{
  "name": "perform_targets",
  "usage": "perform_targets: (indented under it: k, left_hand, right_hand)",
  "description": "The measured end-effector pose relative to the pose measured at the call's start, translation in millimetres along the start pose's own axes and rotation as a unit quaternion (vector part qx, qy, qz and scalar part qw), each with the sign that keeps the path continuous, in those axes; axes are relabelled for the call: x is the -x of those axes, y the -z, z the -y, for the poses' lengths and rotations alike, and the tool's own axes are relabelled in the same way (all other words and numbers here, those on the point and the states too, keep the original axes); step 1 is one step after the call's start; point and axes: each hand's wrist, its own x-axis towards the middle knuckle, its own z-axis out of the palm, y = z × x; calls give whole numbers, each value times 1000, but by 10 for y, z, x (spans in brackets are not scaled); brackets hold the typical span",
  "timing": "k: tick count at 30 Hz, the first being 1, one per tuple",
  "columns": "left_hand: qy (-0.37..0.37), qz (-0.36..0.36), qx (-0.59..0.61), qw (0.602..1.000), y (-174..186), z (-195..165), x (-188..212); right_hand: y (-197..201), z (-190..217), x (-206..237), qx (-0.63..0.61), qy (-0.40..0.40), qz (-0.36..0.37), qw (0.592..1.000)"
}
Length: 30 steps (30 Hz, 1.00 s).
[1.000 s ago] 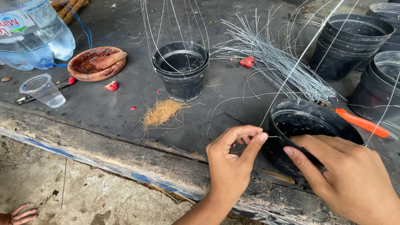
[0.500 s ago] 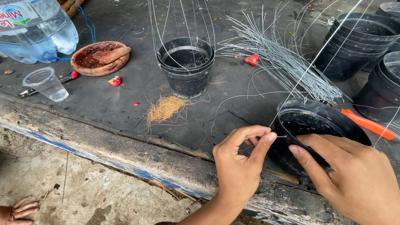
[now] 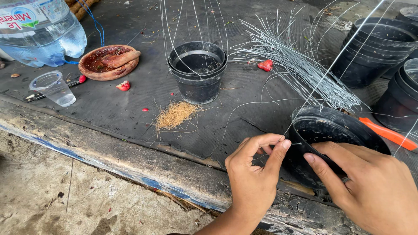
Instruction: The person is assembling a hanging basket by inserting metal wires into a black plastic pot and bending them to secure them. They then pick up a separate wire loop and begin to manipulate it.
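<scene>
Fingertips of the left hand (image 3: 254, 174) pinch a thin grey wire (image 3: 324, 78) at the tilted black plastic pot's (image 3: 337, 130) near rim; the right hand (image 3: 370, 187) grips that rim just beside.

My left hand (image 3: 254, 174) pinches a wire (image 3: 305, 98) end at the pot (image 3: 324, 130) rim | my right hand (image 3: 370, 187) grips the pot's near wall | pot tilted on table (image 3: 130, 113) edge | wire bundle (image 3: 300, 65) behind | second pot (image 3: 198, 72) and fibre tuft (image 3: 174, 115) to my left
</scene>
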Motion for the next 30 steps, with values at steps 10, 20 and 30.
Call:
perform_targets:
  k: [10, 20, 30]
  left_hand:
    - [-14, -18, -17, 1000, -31, -50, 43]
    - [-52, -1, -52, 997, -8, -25, 58]
    - [-9, -6, -40, 999, 27, -54, 26]
  right_hand:
    - [-52, 48, 15, 15, 16, -10, 1000]
    - [-13, 156, 40, -10, -4, -16, 1000]
    - [-5, 459, 111, 42, -37, -81, 995]
